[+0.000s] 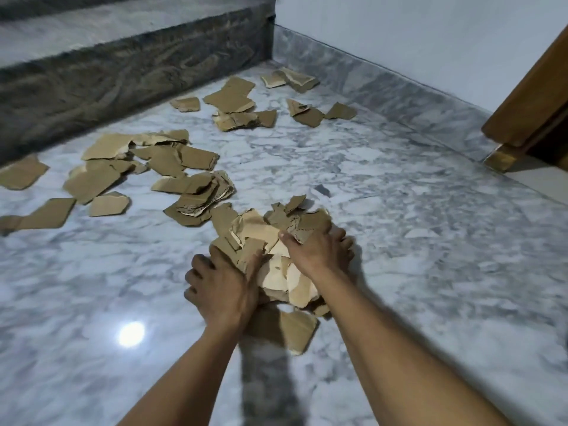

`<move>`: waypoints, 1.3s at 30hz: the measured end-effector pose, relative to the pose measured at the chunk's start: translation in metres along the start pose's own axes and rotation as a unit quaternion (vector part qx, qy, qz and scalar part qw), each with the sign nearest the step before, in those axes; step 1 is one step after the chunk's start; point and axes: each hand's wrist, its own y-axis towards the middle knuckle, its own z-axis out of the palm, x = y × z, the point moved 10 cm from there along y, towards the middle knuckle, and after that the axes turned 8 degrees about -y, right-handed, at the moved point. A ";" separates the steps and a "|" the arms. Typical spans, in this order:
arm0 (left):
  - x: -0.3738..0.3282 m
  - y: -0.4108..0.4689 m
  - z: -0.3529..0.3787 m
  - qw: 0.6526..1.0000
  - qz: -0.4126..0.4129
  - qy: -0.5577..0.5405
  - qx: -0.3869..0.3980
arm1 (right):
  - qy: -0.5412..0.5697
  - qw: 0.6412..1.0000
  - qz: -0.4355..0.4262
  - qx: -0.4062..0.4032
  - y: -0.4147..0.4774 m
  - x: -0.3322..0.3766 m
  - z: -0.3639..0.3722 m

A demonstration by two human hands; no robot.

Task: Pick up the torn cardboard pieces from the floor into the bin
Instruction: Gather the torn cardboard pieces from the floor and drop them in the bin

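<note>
Since loose scraps slip, left hand (221, 284) and right hand (319, 250) squeeze the heap of torn brown cardboard pieces (276, 241) together — clamped from both sides.

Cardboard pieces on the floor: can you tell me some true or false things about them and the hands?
1. Both hands, left hand and right hand, press on one pile of cardboard. True.
2. All the cardboard is already gathered into that pile. False: scattered pieces lie farther off by the step.
3. The floor is wooden. False: it is grey-white marble.
4. A bin stands beside the pile. False: no bin shows.
5. A light reflection shines on the floor. True.
</note>
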 end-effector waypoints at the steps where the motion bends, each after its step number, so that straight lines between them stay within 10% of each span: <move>1: -0.009 -0.004 0.002 1.000 0.007 -0.012 -0.003 | 0.008 1.000 -0.002 -0.004 -0.010 0.001 0.004; 18: -0.049 -0.073 0.042 0.943 0.059 -0.247 0.217 | 0.242 0.965 -0.039 -0.087 -0.110 -0.087 -0.040; 25: -0.191 -0.129 -0.031 0.911 0.182 -0.344 0.135 | 0.261 0.935 -0.021 -0.237 -0.115 -0.154 -0.195; 39: -0.518 -0.379 -0.084 0.662 0.443 -0.553 0.243 | 0.142 0.836 0.009 -0.530 -0.182 -0.393 -0.507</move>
